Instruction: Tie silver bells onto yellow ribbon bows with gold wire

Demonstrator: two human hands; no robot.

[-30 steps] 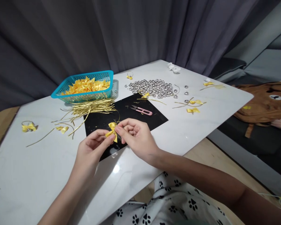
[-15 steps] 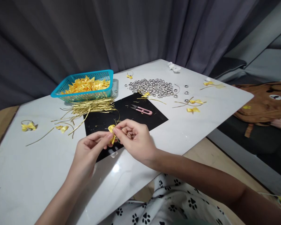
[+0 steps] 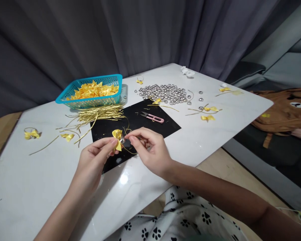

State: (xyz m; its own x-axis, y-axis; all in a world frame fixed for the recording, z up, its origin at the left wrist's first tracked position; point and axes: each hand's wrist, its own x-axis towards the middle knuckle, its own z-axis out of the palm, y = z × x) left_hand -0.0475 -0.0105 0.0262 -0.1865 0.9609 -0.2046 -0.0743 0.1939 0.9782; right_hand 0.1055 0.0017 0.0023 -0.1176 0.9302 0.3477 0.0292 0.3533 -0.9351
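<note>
A small yellow ribbon bow (image 3: 117, 136) with a silver bead at its middle is pinched in my left hand (image 3: 94, 160), just above the black mat (image 3: 150, 125). My right hand (image 3: 152, 150) is closed on a thin gold wire (image 3: 130, 151) that runs from the bow and curves down toward the mat. Both hands hover over the near edge of the mat, fingertips a few centimetres apart.
A blue basket (image 3: 90, 97) of yellow bows stands at the back left, a bundle of gold wires (image 3: 97, 113) in front of it. Silver beads (image 3: 164, 93) are heaped behind the mat; pink thread snips (image 3: 153, 117) lie on it. Loose bows are scattered over the white table (image 3: 215, 134).
My right hand has drawn a little away from the bow to the right, pulling the gold wire out. The bow has turned so the silver bead shows.
</note>
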